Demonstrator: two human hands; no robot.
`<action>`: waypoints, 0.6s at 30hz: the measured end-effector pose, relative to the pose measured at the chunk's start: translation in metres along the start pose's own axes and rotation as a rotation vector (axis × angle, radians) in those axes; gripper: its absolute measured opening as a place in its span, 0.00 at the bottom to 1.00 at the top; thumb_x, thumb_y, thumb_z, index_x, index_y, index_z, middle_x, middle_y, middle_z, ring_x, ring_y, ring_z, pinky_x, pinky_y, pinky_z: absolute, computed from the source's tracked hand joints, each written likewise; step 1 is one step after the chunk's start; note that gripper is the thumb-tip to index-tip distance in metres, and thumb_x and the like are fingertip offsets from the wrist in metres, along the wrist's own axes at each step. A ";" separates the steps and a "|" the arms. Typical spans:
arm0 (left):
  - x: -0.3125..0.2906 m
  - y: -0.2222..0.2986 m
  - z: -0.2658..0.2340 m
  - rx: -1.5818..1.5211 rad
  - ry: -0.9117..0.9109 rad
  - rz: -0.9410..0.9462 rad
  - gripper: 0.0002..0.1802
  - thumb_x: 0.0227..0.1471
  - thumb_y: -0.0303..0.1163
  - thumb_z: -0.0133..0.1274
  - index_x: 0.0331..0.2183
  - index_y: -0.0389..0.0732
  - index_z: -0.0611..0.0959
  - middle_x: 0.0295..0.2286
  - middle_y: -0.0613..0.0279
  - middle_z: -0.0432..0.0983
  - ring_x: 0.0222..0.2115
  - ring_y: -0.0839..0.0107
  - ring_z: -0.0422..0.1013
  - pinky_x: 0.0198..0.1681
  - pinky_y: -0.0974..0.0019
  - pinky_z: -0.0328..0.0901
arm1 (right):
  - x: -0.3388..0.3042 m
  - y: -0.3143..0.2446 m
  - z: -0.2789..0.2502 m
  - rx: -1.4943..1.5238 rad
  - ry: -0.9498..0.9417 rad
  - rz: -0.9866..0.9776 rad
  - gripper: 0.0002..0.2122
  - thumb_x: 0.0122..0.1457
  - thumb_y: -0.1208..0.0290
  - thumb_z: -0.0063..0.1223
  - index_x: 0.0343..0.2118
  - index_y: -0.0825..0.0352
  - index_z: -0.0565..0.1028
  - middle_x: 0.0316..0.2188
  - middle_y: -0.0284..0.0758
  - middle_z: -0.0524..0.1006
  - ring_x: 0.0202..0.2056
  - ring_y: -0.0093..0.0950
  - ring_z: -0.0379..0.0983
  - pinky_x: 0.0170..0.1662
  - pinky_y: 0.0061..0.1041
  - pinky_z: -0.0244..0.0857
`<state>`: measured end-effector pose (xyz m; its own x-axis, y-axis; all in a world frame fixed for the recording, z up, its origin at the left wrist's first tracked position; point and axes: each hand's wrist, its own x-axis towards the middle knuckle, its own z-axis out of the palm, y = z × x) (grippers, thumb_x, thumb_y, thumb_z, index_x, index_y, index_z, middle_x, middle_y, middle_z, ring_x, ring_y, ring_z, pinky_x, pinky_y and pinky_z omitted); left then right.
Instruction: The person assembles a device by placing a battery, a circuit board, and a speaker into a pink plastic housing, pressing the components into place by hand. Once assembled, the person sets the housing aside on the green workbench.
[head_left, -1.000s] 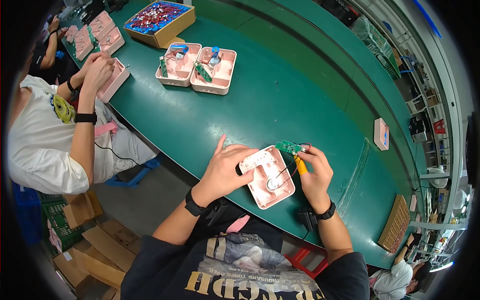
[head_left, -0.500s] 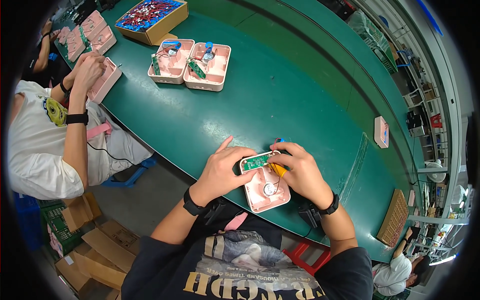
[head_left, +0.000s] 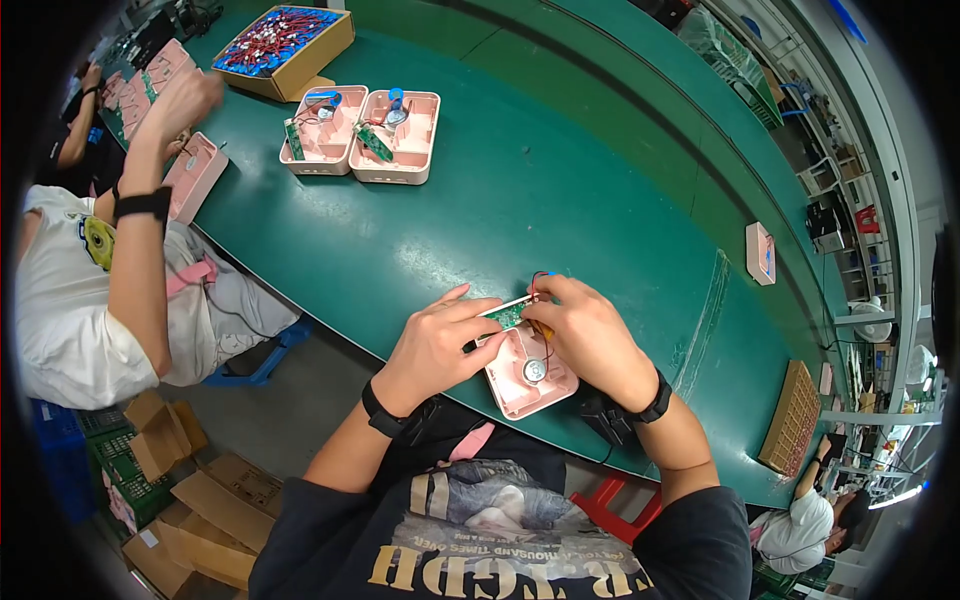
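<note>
Just above a pink plastic housing (head_left: 515,395), a green circuit board (head_left: 508,316) is tilted on edge. My left hand (head_left: 432,348) pinches its left end between thumb and fingers. My right hand (head_left: 592,335) is closed at the board's right end, its fingertips on thin wires; a red wire (head_left: 537,282) loops up there beside a small blue part. Under the right fingers shows a yellow piece (head_left: 546,330), mostly covered. Inside the housing sits a round silvery part (head_left: 535,371) with a dark wire running to it.
Two pink housings (head_left: 392,178) with boards and wires stand farther off, near a cardboard box (head_left: 290,85) of blue parts with red wires. A co-worker's hand (head_left: 185,100) is raised over another housing (head_left: 198,180) at left. A partitioned brown tray (head_left: 790,420) lies right.
The circuit board has tipped up from lying flat over the housing, showing its pale edge. My right hand now covers more of the yellow piece. The co-worker's hand has lifted off their housing.
</note>
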<state>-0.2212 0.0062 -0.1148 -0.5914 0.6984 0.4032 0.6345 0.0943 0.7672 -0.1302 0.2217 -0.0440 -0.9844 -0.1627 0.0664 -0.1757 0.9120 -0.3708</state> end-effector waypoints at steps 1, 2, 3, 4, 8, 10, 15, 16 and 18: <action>0.000 0.001 0.000 0.007 0.007 0.002 0.08 0.50 0.29 0.69 0.34 0.38 0.91 0.41 0.53 0.88 0.39 0.57 0.85 0.61 0.46 0.73 | 0.000 -0.001 0.000 0.000 0.001 0.000 0.09 0.52 0.77 0.64 0.37 0.66 0.86 0.47 0.40 0.81 0.44 0.40 0.80 0.50 0.38 0.76; 0.000 0.001 0.000 0.007 0.007 0.003 0.08 0.50 0.29 0.69 0.34 0.38 0.91 0.41 0.53 0.88 0.39 0.57 0.85 0.61 0.46 0.73 | 0.000 -0.001 -0.001 -0.012 0.005 -0.003 0.09 0.52 0.77 0.64 0.37 0.66 0.86 0.47 0.39 0.81 0.44 0.40 0.80 0.50 0.38 0.76; 0.001 0.002 -0.001 0.012 0.003 0.007 0.08 0.50 0.29 0.69 0.34 0.38 0.91 0.42 0.53 0.88 0.39 0.57 0.85 0.61 0.47 0.73 | 0.000 -0.002 -0.002 -0.023 0.010 -0.005 0.09 0.51 0.77 0.64 0.37 0.66 0.86 0.46 0.39 0.81 0.44 0.39 0.80 0.50 0.38 0.76; 0.002 0.003 -0.001 0.017 0.000 0.011 0.08 0.50 0.29 0.69 0.34 0.38 0.91 0.42 0.53 0.88 0.39 0.57 0.85 0.60 0.47 0.74 | 0.000 -0.003 -0.002 -0.035 0.014 -0.008 0.09 0.51 0.77 0.64 0.36 0.66 0.86 0.46 0.39 0.81 0.44 0.39 0.80 0.50 0.38 0.76; 0.002 0.003 0.000 0.026 -0.002 0.027 0.08 0.50 0.29 0.68 0.35 0.37 0.91 0.42 0.52 0.87 0.40 0.57 0.84 0.60 0.47 0.74 | -0.003 0.001 0.003 -0.007 0.015 0.023 0.08 0.51 0.77 0.65 0.36 0.66 0.86 0.46 0.38 0.82 0.44 0.39 0.81 0.50 0.38 0.76; 0.002 0.003 0.001 0.027 -0.003 0.034 0.08 0.50 0.29 0.68 0.35 0.37 0.91 0.42 0.52 0.87 0.40 0.57 0.84 0.60 0.47 0.74 | -0.004 0.005 0.005 0.001 0.020 0.016 0.08 0.51 0.77 0.65 0.35 0.66 0.86 0.46 0.38 0.82 0.44 0.39 0.81 0.50 0.38 0.76; 0.001 0.004 0.000 0.050 -0.020 0.047 0.09 0.51 0.28 0.67 0.36 0.37 0.91 0.42 0.54 0.87 0.39 0.57 0.84 0.59 0.48 0.74 | 0.001 0.010 0.001 0.081 -0.013 -0.011 0.08 0.52 0.77 0.66 0.36 0.67 0.86 0.46 0.39 0.83 0.44 0.40 0.82 0.49 0.38 0.77; 0.001 0.004 0.000 0.061 -0.021 0.052 0.09 0.52 0.28 0.67 0.37 0.37 0.90 0.42 0.54 0.86 0.39 0.57 0.84 0.59 0.48 0.75 | 0.002 0.011 -0.001 0.107 -0.033 -0.016 0.08 0.52 0.77 0.66 0.36 0.67 0.86 0.46 0.40 0.83 0.45 0.41 0.82 0.49 0.38 0.77; 0.002 0.004 0.000 0.072 -0.022 0.056 0.09 0.52 0.28 0.67 0.37 0.37 0.90 0.42 0.54 0.86 0.39 0.57 0.84 0.59 0.48 0.75 | 0.003 0.011 -0.001 0.092 -0.033 -0.024 0.08 0.52 0.77 0.66 0.37 0.67 0.86 0.46 0.40 0.83 0.44 0.41 0.82 0.48 0.38 0.78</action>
<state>-0.2200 0.0074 -0.1112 -0.5432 0.7196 0.4326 0.7008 0.1048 0.7056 -0.1348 0.2314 -0.0468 -0.9791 -0.1980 0.0466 -0.1974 0.8695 -0.4528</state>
